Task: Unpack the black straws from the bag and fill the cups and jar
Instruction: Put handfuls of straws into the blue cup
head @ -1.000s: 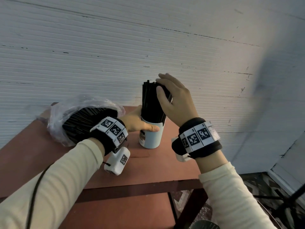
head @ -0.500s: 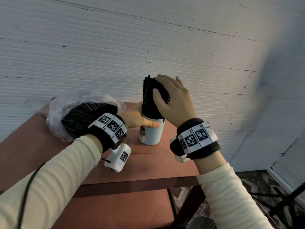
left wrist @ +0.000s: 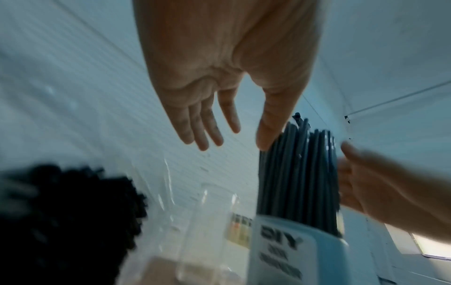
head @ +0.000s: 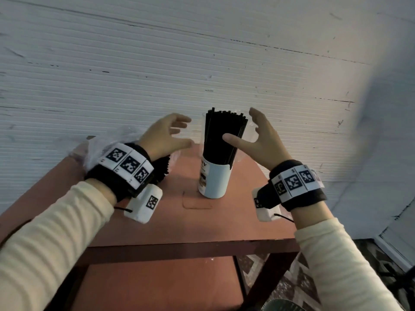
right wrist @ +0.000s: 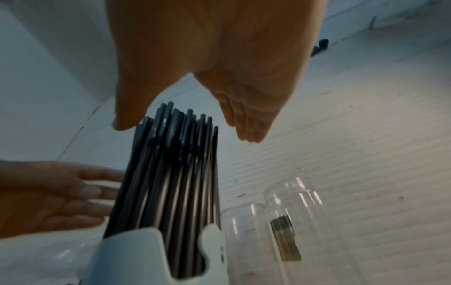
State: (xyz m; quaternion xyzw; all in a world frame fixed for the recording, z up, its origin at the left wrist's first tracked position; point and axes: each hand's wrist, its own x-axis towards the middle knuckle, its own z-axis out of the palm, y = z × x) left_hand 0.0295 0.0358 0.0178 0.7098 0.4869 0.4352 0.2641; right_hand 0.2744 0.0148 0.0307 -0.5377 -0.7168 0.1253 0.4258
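A white labelled jar [head: 214,184] stands on the red-brown table [head: 224,223], packed with upright black straws [head: 221,138]. My left hand [head: 186,131] hovers open just left of the straws, fingers spread, holding nothing. My right hand [head: 253,131] hovers open on their right side, thumb in front of the bundle, not gripping. The plastic bag [head: 96,147] with more black straws [head: 161,171] lies behind my left wrist. In the left wrist view the left hand [left wrist: 231,133] is open beside the straws [left wrist: 297,173]. In the right wrist view the right hand [right wrist: 192,125] is open above them [right wrist: 171,183].
Clear plastic cups [right wrist: 288,221] stand behind and to the right of the jar, and one clear cup [left wrist: 207,227] stands between bag and jar. The ribbed white wall [head: 202,63] is right behind the table. The table's front edge [head: 190,245] drops to a lower shelf.
My left hand has let go of the jar and my right hand has come off the straw bundle. Both hands have opened and moved apart to either side.
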